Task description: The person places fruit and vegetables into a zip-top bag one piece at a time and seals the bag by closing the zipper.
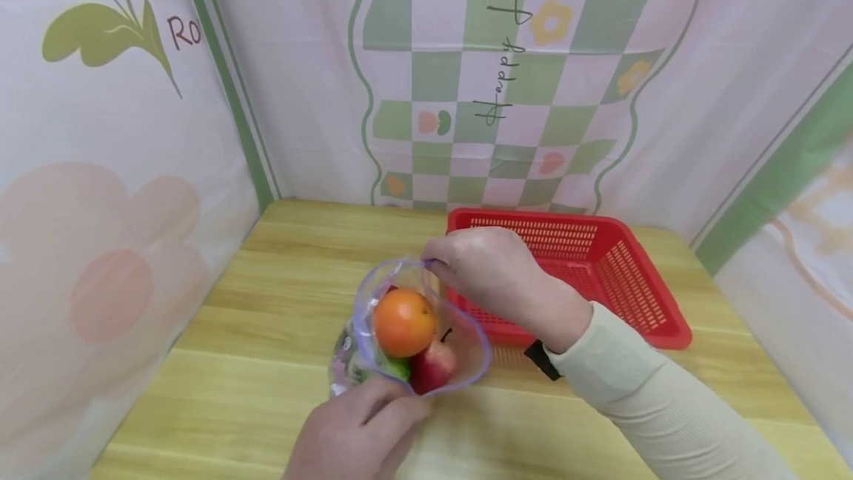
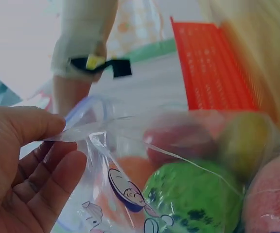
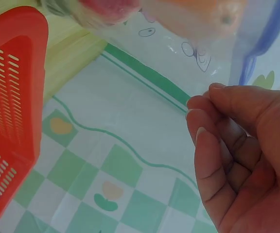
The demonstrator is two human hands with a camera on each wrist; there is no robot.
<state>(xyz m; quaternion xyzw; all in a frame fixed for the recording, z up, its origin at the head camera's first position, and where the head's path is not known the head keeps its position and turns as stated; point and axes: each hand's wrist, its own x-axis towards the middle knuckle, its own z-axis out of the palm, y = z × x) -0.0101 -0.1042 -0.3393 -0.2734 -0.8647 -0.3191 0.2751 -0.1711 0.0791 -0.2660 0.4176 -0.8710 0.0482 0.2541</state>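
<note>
A clear plastic bag (image 1: 341, 363) with a bluish-purple rim and cartoon prints stands open-mouthed on the wooden table. Through its mouth show an orange (image 1: 403, 322), a red fruit with a dark stem (image 1: 435, 369) and a bit of green. From the side, the left wrist view shows a speckled green round item (image 2: 193, 199), a yellowish one (image 2: 244, 138) and a pink one (image 2: 273, 194) inside. My left hand (image 1: 363, 428) pinches the near rim between thumb and fingers. On the far side, my right hand (image 1: 496, 272) pinches the rim, fingers curled.
A red perforated plastic basket (image 1: 553, 239) sits right behind the bag, partly covered by my right forearm. A black strap (image 1: 543, 360) hangs at the right wrist. Printed cloth (image 1: 306, 95) hangs along the back and sides of the wooden table (image 1: 220, 361).
</note>
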